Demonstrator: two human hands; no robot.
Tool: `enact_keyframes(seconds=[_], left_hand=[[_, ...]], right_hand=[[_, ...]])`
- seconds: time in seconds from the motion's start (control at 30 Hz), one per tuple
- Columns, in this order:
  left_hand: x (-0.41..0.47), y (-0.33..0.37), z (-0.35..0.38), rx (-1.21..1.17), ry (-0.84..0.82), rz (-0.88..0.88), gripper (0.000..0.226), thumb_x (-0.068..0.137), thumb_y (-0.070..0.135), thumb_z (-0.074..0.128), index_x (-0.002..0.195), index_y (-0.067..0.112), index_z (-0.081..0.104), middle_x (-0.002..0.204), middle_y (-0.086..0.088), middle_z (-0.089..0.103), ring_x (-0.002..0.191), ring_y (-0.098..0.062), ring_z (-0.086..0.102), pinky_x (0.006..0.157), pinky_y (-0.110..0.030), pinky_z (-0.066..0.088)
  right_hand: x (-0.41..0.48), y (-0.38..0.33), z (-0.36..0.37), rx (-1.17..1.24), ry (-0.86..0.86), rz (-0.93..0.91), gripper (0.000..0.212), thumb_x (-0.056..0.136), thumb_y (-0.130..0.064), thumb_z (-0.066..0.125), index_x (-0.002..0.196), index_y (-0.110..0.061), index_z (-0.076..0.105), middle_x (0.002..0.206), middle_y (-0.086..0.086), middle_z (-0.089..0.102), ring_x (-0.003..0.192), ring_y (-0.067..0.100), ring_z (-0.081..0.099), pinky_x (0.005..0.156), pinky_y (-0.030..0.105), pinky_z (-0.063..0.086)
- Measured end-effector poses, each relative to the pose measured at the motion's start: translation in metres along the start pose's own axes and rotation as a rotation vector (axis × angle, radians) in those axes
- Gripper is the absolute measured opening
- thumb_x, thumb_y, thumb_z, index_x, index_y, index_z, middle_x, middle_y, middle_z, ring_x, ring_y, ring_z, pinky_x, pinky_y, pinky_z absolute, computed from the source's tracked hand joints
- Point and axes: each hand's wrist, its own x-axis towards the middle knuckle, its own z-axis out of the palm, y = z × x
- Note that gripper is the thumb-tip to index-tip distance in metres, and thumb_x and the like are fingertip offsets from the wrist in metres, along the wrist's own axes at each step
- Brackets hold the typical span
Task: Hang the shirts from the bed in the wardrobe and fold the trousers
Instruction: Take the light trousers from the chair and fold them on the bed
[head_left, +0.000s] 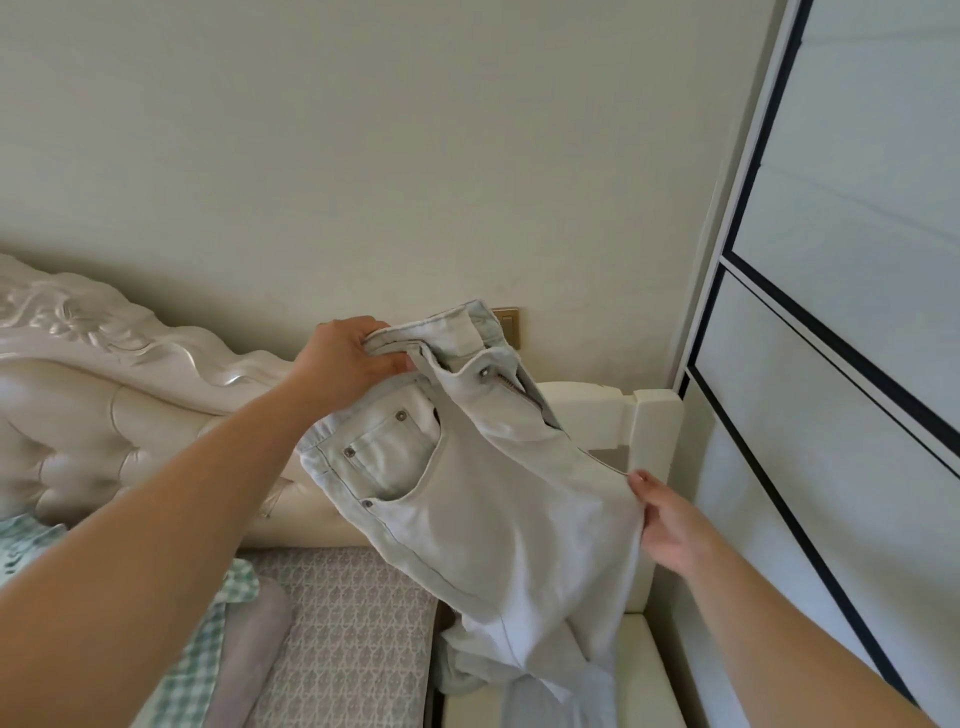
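Observation:
A pair of pale, washed-out jeans (498, 499) hangs in the air over the bed's right side, front pocket and zip facing me, legs trailing down to the bed edge. My left hand (345, 364) grips the waistband at the top. My right hand (667, 519) pinches the fabric edge lower down on the right. A green-and-white checked garment (208, 654) lies on the bed at lower left. The wardrobe (852, 312), white panels with black frames, stands shut at the right.
The bed has a patterned grey mattress cover (343, 634) and a carved cream headboard (104, 374). A cream bedside piece (649, 431) sits between bed and wardrobe. A brass wall switch (509, 325) peeks out behind the jeans. A mauve cloth (249, 654) lies beside the checked garment.

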Motion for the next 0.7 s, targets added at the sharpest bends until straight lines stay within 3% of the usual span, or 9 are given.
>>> enact_keyframes(seconds=[0.07,0.17,0.23,0.3,0.37,0.43,0.5,0.6,0.7], left_hand=[[-0.002,-0.003,-0.003,0.017,-0.042,-0.012,0.022,0.068,0.042,0.08,0.064,0.038,0.059,0.057,0.028,0.058,0.057,0.014,0.053,0.052,-0.002,0.037],[-0.002,-0.007,-0.007,0.037,-0.082,-0.054,0.021,0.069,0.045,0.079,0.065,0.036,0.061,0.056,0.022,0.06,0.056,0.009,0.054,0.05,-0.006,0.037],[-0.001,-0.007,-0.007,0.057,-0.099,-0.058,0.019,0.071,0.043,0.078,0.067,0.036,0.061,0.058,0.016,0.061,0.059,0.003,0.055,0.054,-0.011,0.039],[-0.003,-0.005,-0.003,0.066,-0.156,-0.048,0.015,0.074,0.039,0.077,0.069,0.037,0.062,0.062,0.015,0.063,0.065,-0.001,0.057,0.058,-0.015,0.04],[-0.007,0.0,0.002,0.054,-0.213,-0.062,0.014,0.075,0.042,0.076,0.069,0.038,0.064,0.06,0.018,0.063,0.064,0.001,0.058,0.057,-0.015,0.04],[-0.01,0.008,0.006,0.022,-0.243,-0.092,0.017,0.072,0.05,0.075,0.068,0.036,0.066,0.059,0.02,0.065,0.061,0.004,0.059,0.056,-0.015,0.041],[-0.009,0.016,0.008,-0.014,-0.257,-0.111,0.024,0.07,0.055,0.074,0.071,0.031,0.069,0.062,0.017,0.067,0.061,0.004,0.06,0.056,-0.015,0.043],[-0.007,0.028,0.013,-0.001,-0.277,-0.094,0.025,0.072,0.052,0.074,0.072,0.027,0.069,0.063,0.013,0.065,0.061,0.001,0.059,0.054,-0.014,0.043],[-0.01,0.035,0.022,0.05,-0.345,-0.056,0.032,0.075,0.05,0.073,0.086,0.02,0.072,0.079,0.002,0.07,0.072,-0.009,0.062,0.065,-0.019,0.047]], right_hand=[[-0.003,-0.011,-0.004,-0.217,-0.06,0.008,0.027,0.079,-0.01,0.065,0.105,-0.013,0.059,0.105,0.01,0.065,0.095,0.025,0.062,0.076,0.036,0.05],[-0.004,-0.022,-0.001,-0.868,-0.148,0.021,0.041,0.073,-0.02,0.076,0.111,-0.022,0.062,0.107,0.002,0.068,0.1,0.022,0.063,0.084,0.031,0.048],[0.0,-0.019,0.004,-1.254,-0.008,-0.143,0.014,0.08,-0.029,0.072,0.091,-0.025,0.064,0.094,-0.001,0.066,0.089,0.018,0.062,0.075,0.028,0.045],[0.004,-0.01,0.008,-1.448,0.223,-0.328,0.018,0.085,-0.036,0.065,0.077,-0.02,0.06,0.084,0.003,0.063,0.079,0.019,0.059,0.062,0.027,0.042],[0.003,0.001,0.015,-1.735,0.399,-0.411,0.029,0.085,-0.045,0.061,0.086,-0.016,0.06,0.093,0.004,0.056,0.085,0.02,0.056,0.068,0.028,0.046],[0.0,0.006,0.026,-2.01,0.414,-0.334,0.036,0.085,-0.049,0.059,0.096,-0.015,0.061,0.103,0.004,0.05,0.098,0.021,0.052,0.079,0.03,0.048],[-0.006,0.003,0.042,-1.95,0.259,-0.25,0.034,0.079,-0.044,0.067,0.099,-0.017,0.062,0.104,0.002,0.055,0.101,0.021,0.054,0.08,0.03,0.047],[-0.018,-0.002,0.075,-1.33,-0.111,-0.17,0.062,0.066,-0.028,0.084,0.116,-0.026,0.047,0.109,-0.008,0.056,0.103,0.014,0.056,0.085,0.027,0.046],[-0.034,-0.009,0.109,-0.79,-0.305,-0.226,0.079,0.059,-0.02,0.088,0.121,-0.031,0.041,0.113,-0.012,0.059,0.103,0.007,0.058,0.082,0.022,0.049]])
